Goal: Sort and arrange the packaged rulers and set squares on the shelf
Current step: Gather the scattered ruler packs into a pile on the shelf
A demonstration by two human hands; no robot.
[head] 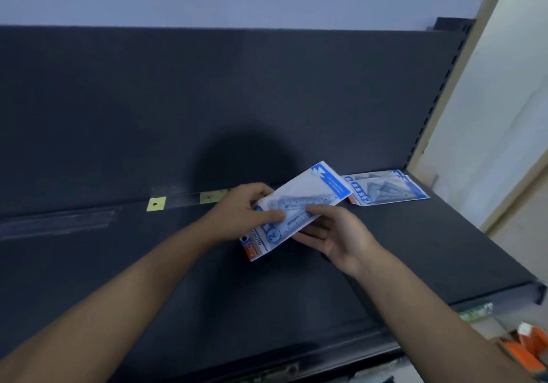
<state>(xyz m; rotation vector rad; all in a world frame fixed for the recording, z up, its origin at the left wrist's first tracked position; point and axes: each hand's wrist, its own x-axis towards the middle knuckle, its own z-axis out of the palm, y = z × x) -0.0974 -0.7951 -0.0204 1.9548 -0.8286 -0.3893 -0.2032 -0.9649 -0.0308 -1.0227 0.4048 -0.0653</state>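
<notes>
A blue-and-white packet of set squares [308,201] is held above the dark shelf [148,264], tilted with its top up to the right. My left hand [240,213] grips its left side, thumb lying across the front. My right hand [335,234] holds it from the right and beneath, thumb on the front. A second packet of the same kind [388,188] lies flat at the back right of the shelf. Clear packaged rulers [59,222] lie flat at the back left.
More clear rulers with yellow tags [156,204] lie along the shelf's dark back panel [207,101]. A slotted upright [439,92] bounds the shelf on the right. Orange packs [525,350] sit on a lower level at bottom right.
</notes>
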